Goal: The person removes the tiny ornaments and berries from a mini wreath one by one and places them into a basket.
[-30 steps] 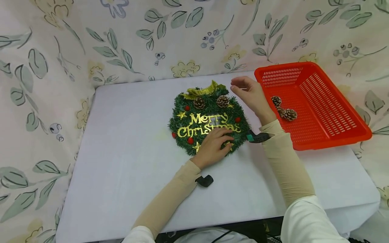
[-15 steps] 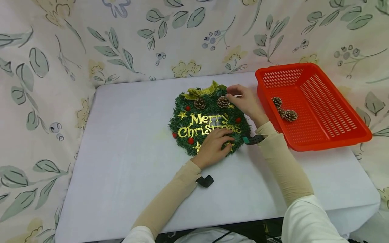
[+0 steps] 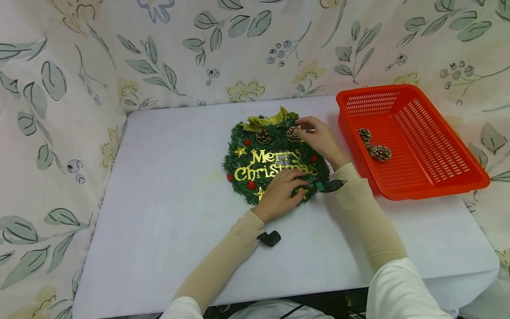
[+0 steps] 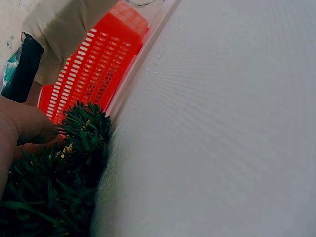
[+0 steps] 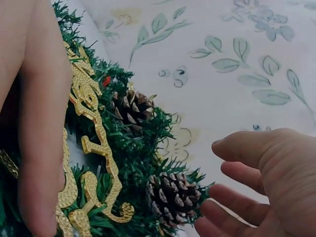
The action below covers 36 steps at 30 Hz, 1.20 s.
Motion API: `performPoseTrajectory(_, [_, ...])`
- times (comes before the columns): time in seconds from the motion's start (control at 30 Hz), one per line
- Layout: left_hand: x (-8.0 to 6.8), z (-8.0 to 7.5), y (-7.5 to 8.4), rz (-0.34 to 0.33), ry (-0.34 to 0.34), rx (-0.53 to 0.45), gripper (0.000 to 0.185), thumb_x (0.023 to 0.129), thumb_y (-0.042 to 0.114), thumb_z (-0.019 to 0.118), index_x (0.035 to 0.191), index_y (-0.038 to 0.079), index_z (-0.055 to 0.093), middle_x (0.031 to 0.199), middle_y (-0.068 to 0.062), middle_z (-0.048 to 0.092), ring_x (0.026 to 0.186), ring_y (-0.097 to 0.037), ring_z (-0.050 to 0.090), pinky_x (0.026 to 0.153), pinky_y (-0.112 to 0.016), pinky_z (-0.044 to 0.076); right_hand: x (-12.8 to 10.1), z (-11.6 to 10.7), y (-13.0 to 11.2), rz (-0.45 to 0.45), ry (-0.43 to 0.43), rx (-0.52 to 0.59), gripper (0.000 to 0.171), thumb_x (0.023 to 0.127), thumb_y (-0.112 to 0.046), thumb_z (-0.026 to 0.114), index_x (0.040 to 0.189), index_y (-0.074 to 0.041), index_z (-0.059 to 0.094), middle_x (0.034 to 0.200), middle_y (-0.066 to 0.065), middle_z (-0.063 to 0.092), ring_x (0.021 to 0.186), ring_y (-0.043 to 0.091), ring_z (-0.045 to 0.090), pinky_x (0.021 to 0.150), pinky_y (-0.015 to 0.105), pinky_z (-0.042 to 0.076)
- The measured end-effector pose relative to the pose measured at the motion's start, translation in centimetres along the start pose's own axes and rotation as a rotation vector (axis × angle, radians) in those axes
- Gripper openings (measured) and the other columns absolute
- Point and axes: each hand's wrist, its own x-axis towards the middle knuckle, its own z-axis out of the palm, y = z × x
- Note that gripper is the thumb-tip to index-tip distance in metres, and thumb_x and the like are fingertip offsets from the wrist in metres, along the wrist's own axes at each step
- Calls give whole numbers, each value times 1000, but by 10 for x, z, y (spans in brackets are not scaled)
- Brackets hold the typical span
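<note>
A round green Christmas wreath [image 3: 276,138] lies on the table with gold "Merry Christmas" lettering [image 3: 260,157], a gold ribbon bow [image 3: 268,121], stars and red berries. My left hand [image 3: 280,197] rests on its lower right, fingers spread over the lettering and tinsel. Two pine cones sit near the top, a left one [image 3: 263,136] and a right one [image 3: 292,134]. Beside the right pine cone is my right hand [image 3: 320,139]. In the right wrist view that hand [image 5: 269,182] has loosely bent fingers, their tips close to the pine cone [image 5: 175,197] and no grip on it.
A red plastic basket [image 3: 438,146] stands to the right, with several loose pine cones [image 3: 382,153] at its left side. The white-covered table [image 3: 171,186] extends left of the wreath. A floral curtain [image 3: 167,57] hangs behind.
My right hand has moved left and slightly down, from beside the basket to the right pine cone on the wreath. My left hand has stayed in place.
</note>
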Motion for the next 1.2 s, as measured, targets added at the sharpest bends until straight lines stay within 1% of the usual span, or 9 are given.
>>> performPoseTrajectory(0.13, [0,1,0,-2,-1,10,28,103,28,58,126,21,70,148,3,55,143,-15,43,127,-32,20,0,4,4,-14,8,30,41,99,-25,66,135,-5,61,135,18,62,125,32,57,109,51,44])
performPoseTrajectory(0.23, [1,2,0,0,1,14,28,103,28,58,126,21,70,148,3,55,143,-15,43,127,-32,20,0,6,6,-15,11,54,41,99,-22,67,135,-5,61,135,18,62,125,32,58,109,52,45])
performPoseTrajectory(0.43, [0,0,0,-2,2,10,28,103,28,57,126,20,70,148,3,55,142,-15,44,126,-32,22,2,11,11,1,-1,72,46,99,-23,67,140,-5,57,141,18,55,127,34,56,108,52,46])
performPoseTrajectory(0.57, [0,0,-1,0,4,12,27,102,28,58,125,19,71,148,3,55,141,-15,45,126,-31,23,2,13,14,17,-6,98,49,99,-23,67,142,-6,54,141,19,52,127,37,56,108,53,46])
performPoseTrajectory(0.8, [1,1,-2,11,-1,-1,27,103,29,57,125,19,71,148,2,56,141,-15,45,126,-31,22,2,14,21,31,2,53,51,98,-23,67,144,-6,52,143,19,53,131,34,50,113,52,41])
performPoseTrajectory(1.03, [1,0,-3,9,0,-6,27,103,28,57,124,19,72,147,2,57,141,-15,45,126,-31,22,4,15,24,40,-16,28,53,97,-23,68,145,-8,52,142,16,54,131,32,52,112,51,43])
performPoseTrajectory(1.2, [0,-1,-2,12,-1,-3,27,103,28,57,124,19,72,147,1,57,142,-16,45,126,-32,21,4,17,23,52,-20,20,53,98,-21,68,146,-7,50,143,18,54,130,34,52,110,52,44])
